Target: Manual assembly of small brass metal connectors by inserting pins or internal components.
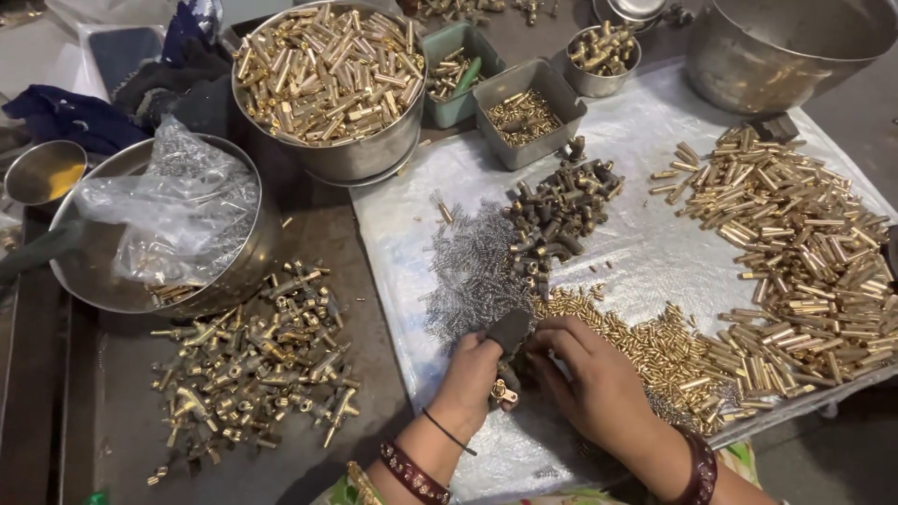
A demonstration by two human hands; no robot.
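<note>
Near the worktop's front edge, the left hand point(468, 374) pinched a small brass fitting point(505, 391): hard, light, slick, best gripped by its sides. The right hand point(589, 379), fingers curled, steadied it.

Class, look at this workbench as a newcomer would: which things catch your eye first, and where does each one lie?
Brass dominates: a steel bowl heaped with brass tubes at top centre, and a wide spread of loose brass tubes on the white sheet at right. At bottom centre the left hand and right hand meet over a small brass fitting, with a pile of assembled brass fittings on the dark table at left.
</note>
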